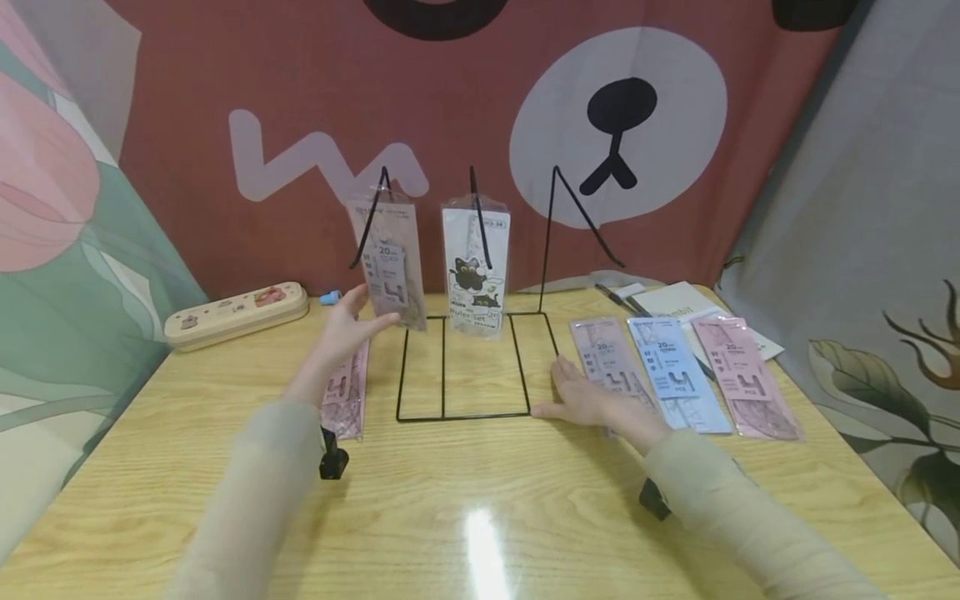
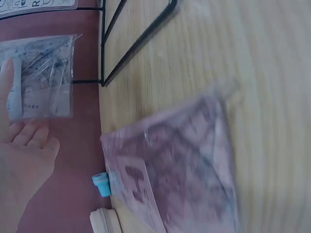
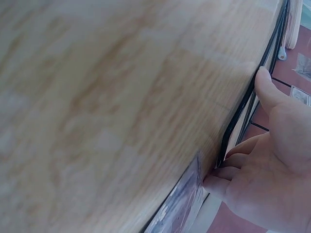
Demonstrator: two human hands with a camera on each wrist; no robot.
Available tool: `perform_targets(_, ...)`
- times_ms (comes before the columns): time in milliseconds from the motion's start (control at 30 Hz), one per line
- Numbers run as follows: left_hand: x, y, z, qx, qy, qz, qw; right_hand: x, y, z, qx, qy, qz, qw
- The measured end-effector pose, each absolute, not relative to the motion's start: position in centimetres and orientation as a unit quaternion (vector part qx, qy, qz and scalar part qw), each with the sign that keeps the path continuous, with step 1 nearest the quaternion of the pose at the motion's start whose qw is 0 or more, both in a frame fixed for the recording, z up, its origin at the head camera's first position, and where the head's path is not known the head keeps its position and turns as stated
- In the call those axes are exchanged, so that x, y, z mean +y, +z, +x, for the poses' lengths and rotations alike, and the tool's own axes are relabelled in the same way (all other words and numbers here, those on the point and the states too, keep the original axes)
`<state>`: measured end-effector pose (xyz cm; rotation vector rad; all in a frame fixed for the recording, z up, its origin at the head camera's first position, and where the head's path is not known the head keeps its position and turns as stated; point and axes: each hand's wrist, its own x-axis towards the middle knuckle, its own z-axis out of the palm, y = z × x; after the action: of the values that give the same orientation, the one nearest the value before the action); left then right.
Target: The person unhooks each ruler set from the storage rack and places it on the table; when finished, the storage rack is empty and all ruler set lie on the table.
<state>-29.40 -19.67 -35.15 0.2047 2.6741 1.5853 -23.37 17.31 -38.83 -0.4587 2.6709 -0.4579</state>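
A black wire display rack (image 1: 462,417) stands on the table with hooks along its top. From its left hook hangs a pinkish ruler-set packet (image 1: 388,275); a white ruler-set packet (image 1: 476,267) with black cats hangs in the middle. My left hand (image 1: 347,329) is at the lower left of the pinkish packet, thumb stretched across its bottom part and the other fingers spread beside it. Beneath that wrist lies a pink packet (image 2: 175,170). My right hand (image 1: 581,398) rests at the rack's front right corner, thumb by the front wire and fingers along the side wire.
On the right lie a mauve packet (image 1: 600,342), a blue packet (image 1: 678,375) and a pink packet (image 1: 746,375). Behind them are white papers (image 1: 678,298) and a dark pen (image 1: 617,297). A cream pencil case (image 1: 236,315) and a small blue object (image 1: 330,297) are at back left.
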Motion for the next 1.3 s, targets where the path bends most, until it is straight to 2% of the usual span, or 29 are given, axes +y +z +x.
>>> perform_targets(233, -18.1, -35.0, -29.9, 0.841, 0.541, 0.017, 0.012, 17.2, -38.7, -23.3, 0.952, -0.161, -0.166, 0.198)
perform_targets(400, -17.7, -35.2, -29.9, 0.818, 0.575, 0.020, 0.011, 17.3, -38.6, -23.3, 0.952, -0.161, -0.164, 0.200)
perform_targets(533, -17.8, -35.6, -29.1, 0.830, 0.557, 0.027, -0.010, 17.2, -38.6, -23.3, 0.953, -0.162, -0.162, 0.199)
perform_targets(767, -18.5, -36.5, -26.3, 0.842, 0.532, 0.051, -0.076, 17.2, -38.6, -23.2, 0.954, -0.164, -0.161, 0.195)
perform_targets(1000, -19.3, -37.1, -22.6, 0.775, 0.621, 0.114, -0.025, 17.3, -38.8, -23.2, 0.953, -0.163, -0.163, 0.195)
perform_targets(1300, -20.3, -37.2, -18.1, 0.773, 0.603, 0.181, -0.077, 17.2, -38.7, -23.2, 0.953, -0.161, -0.169, 0.192)
